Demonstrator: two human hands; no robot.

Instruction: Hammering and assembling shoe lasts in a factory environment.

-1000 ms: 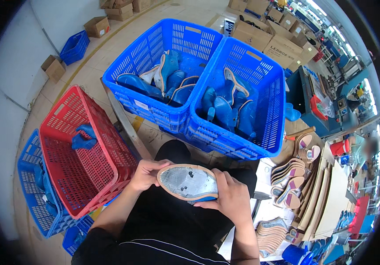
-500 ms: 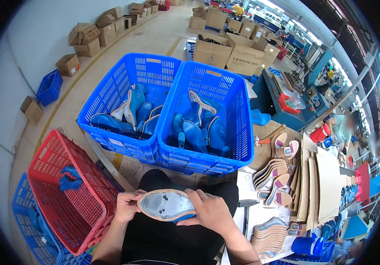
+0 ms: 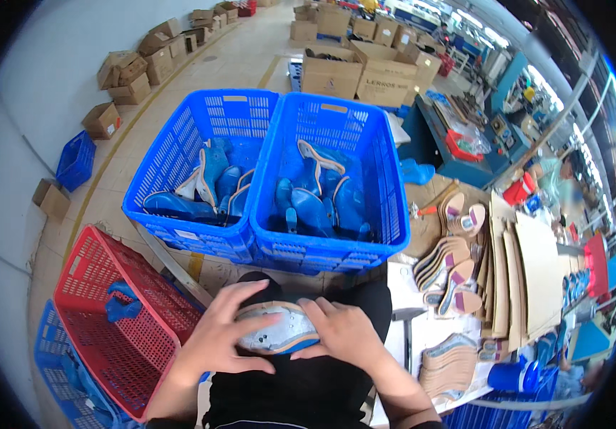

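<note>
A blue shoe last [image 3: 295, 327] with an insole fixed to it lies sole side up over my lap. The sole face is silvery grey with a few dark holes and a tan rim. My right hand [image 3: 354, 336] grips one end, thumb below and fingers over the top edge. Across the other end, my left hand [image 3: 215, 336] has its fingers spread, one finger reaching over the grey face; whether it touches cannot be made out. Two blue crates stand ahead, the left crate [image 3: 136, 196] and the right crate [image 3: 402, 193], both containing several blue lasts.
At my left, a red crate [image 3: 79, 279] holding a blue last is stacked over a blue crate [image 3: 45, 343]. On the right bench lie a hammer [image 3: 408, 314], stacked insoles [image 3: 451, 365], more insoles [image 3: 458, 282] and cardboard sheets [image 3: 537, 279]. Cartons [image 3: 329, 75] stand farther off.
My left hand has let go of the last's end and spread its fingers over it. My right hand keeps its grip. The view has shifted slightly.
</note>
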